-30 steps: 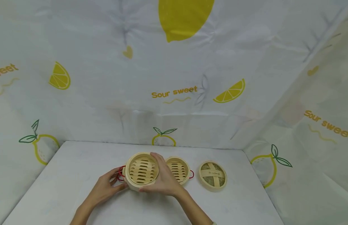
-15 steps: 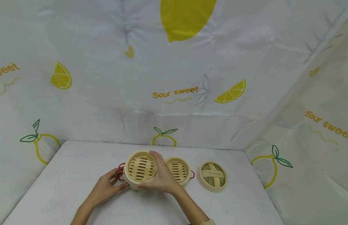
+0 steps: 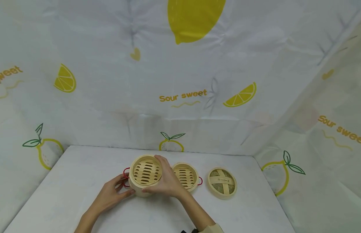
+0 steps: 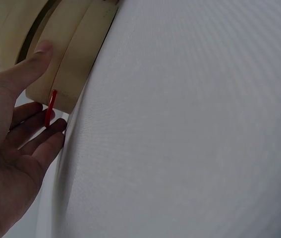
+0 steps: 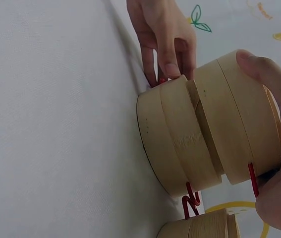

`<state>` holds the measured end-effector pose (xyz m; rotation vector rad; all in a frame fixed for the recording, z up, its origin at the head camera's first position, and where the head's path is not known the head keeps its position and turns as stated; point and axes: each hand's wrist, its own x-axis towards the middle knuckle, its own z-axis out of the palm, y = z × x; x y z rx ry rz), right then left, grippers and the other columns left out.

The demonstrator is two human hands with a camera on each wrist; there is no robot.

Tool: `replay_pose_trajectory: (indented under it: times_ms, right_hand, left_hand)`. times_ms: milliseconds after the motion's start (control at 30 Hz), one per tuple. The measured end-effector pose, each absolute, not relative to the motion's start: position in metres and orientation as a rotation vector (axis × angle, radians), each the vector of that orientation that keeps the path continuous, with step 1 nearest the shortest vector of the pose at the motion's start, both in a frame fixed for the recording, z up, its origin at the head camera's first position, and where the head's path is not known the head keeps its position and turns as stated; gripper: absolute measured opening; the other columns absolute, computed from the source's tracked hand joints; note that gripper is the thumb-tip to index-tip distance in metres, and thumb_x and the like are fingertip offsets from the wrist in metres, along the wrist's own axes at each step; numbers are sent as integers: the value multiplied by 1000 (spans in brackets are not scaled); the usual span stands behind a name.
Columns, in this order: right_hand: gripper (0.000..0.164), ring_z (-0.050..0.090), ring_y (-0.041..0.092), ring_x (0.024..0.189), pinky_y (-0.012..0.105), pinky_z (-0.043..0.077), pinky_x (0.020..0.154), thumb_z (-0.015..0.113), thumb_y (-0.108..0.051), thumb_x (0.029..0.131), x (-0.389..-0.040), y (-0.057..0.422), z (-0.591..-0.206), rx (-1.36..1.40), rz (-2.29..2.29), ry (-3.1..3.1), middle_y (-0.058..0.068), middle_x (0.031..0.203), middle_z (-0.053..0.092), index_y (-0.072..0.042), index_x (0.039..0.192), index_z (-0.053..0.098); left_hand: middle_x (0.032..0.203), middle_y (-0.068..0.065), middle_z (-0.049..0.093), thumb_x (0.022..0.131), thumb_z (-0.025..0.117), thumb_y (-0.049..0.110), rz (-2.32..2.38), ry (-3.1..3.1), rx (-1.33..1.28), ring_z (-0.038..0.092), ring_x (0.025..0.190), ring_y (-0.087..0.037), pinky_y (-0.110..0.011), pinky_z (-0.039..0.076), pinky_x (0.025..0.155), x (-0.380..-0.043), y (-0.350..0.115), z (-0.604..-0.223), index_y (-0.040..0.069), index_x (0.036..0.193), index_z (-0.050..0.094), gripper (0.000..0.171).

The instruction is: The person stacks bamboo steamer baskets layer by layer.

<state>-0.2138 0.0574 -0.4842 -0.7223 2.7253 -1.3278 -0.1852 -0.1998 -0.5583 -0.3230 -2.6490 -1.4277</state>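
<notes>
In the head view, my right hand grips the upper bamboo steamer basket, its slatted floor facing up. Beneath it, the lower steamer basket stands on the table. The right wrist view shows a narrow, uneven gap between the two, the upper one slightly tilted. My left hand holds the lower basket at its left side. Its thumb presses the wall, and the other fingers are by the red handle. The far side of both baskets is hidden.
Just right of my right hand is another steamer basket with a red handle, partly covered by that hand. Farther right lies a round woven bamboo lid. A lemon-printed cloth wall closes the white table at the back.
The upper basket in my right hand has moved a little up and left in the head view, over the lower basket. My left hand has stayed nearly in place.
</notes>
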Motion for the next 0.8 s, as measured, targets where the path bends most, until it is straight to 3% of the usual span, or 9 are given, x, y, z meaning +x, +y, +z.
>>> replay_pose_trajectory:
  times_ms: [800]
  right_hand:
    - [121,39,10,138,43,42,117,85,-67,52,-222,55,-490,-667,-1333,2712,-15,153,30,-39,149,19]
  left_hand:
    - [130,-6,63,70,84,44,-1427,-2626,-366,59,124,-26,-28,56,100,-185,-200,-560,15,129,57,71]
